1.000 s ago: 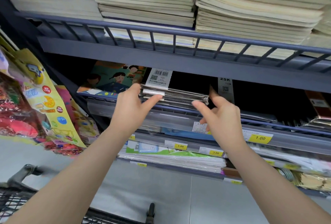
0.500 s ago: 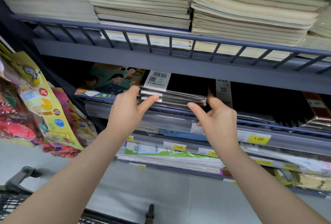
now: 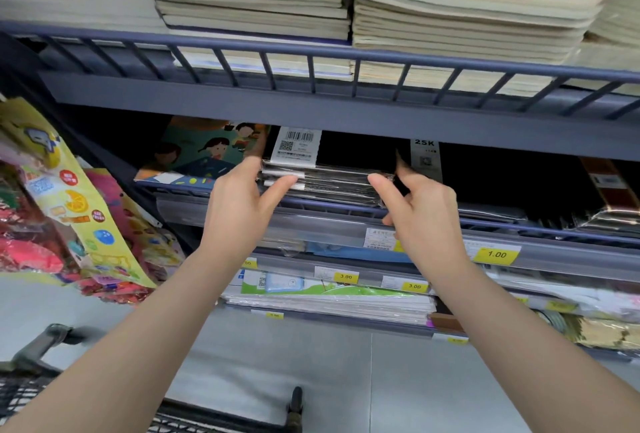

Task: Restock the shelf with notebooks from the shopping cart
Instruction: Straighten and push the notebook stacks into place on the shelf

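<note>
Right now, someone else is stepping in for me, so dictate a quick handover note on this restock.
Left hand: gripping the left end of the wrapped black notebook stack.
Right hand: gripping its right end.
Stack: on the middle shelf, at the front rail, beside the illustrated notebook.
Done: stack is on the shelf.
Left: square it up, let go, check the shopping cart, whose contents are mostly out of view.
</note>
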### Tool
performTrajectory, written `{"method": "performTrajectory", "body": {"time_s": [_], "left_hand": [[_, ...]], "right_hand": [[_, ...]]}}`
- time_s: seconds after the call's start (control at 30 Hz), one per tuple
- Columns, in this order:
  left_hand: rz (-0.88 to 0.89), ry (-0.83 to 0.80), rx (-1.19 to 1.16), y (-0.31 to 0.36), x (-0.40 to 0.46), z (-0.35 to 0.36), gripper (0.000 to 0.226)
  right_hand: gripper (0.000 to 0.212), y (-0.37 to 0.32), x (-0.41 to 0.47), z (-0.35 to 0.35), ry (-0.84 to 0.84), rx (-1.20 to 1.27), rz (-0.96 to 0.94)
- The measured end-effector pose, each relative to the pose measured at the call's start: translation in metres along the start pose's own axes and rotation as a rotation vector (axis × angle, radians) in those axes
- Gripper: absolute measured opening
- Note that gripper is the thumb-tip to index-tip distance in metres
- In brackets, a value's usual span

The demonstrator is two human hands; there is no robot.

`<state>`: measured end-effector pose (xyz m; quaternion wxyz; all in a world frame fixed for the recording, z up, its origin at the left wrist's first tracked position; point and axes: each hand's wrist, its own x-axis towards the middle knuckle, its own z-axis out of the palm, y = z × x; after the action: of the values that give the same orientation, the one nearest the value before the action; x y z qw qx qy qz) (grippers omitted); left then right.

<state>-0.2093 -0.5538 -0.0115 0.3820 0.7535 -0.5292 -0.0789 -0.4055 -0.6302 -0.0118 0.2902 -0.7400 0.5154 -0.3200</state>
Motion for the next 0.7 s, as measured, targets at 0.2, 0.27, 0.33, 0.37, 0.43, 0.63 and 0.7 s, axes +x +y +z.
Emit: {"method": "performTrajectory", "body": {"time_s": [0.2,0.27,0.33,0.37,0.43,0.63,0.7], "left_hand": [[-0.085,-0.072,0.088,-0.007,-0.001,0.003,0.059],[-0.118,-0.065,0.1,-0.005,-0.001,0.006,0.061],[-0.153,-0.048,0.117,-0.001,0.0,0.008,0.06],[-0.162,-0.045,0.126,0.0,0.0,0.008,0.06],[-0.158,-0.04,0.135,0.001,-0.001,0.011,0.06],[-0.225,-0.123,0.104,-0.002,-0.003,0.01,0.057],[-0.248,-0.161,0.103,-0.001,-0.005,0.008,0.058]], "right_hand": [[0.068,0.0,-0.007,0.003,-0.087,-0.086,0.05],[0.048,-0.001,-0.007,0.005,-0.093,-0.156,0.057],[0.044,-0.003,-0.005,0.006,-0.09,-0.222,0.032],[0.049,-0.004,-0.005,0.006,-0.091,-0.234,0.022],[0.055,-0.005,-0.005,0.006,-0.074,-0.223,0.015],[0.047,-0.004,-0.005,0.006,-0.087,-0.3,0.052],[0.045,-0.004,-0.007,0.008,-0.107,-0.353,0.076]]}}
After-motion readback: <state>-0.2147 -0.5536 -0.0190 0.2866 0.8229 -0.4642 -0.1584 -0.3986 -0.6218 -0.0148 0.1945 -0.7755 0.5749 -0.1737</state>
